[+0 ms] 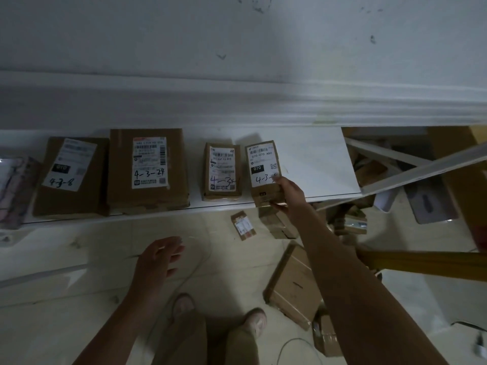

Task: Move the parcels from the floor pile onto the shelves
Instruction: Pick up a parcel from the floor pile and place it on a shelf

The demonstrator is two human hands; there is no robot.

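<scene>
Through the head camera I am watching the right hand [290, 196] pinching the small labelled parcel [263, 164] at the white shelf's [316, 159] front edge, while the left hand [155, 262] is hovering spread above the floor [79, 259].

The scene is dim and flat, with a cold grey-blue cast and no lamp in view. The white shelf [311, 159] and the paper labels [149, 164] are the brightest patches, and the wall [158, 35] above is a dull grey. Shadows are soft; a faint one lies by the top left of the parcel [259, 193] near the shelf's right end. The floor [79, 259] looks murky. The left hand [158, 259] and the wall moulding [395, 101] are smeared with blur. The labels' small print is illegible. The shelf's front edge bows with wide-angle distortion.
</scene>
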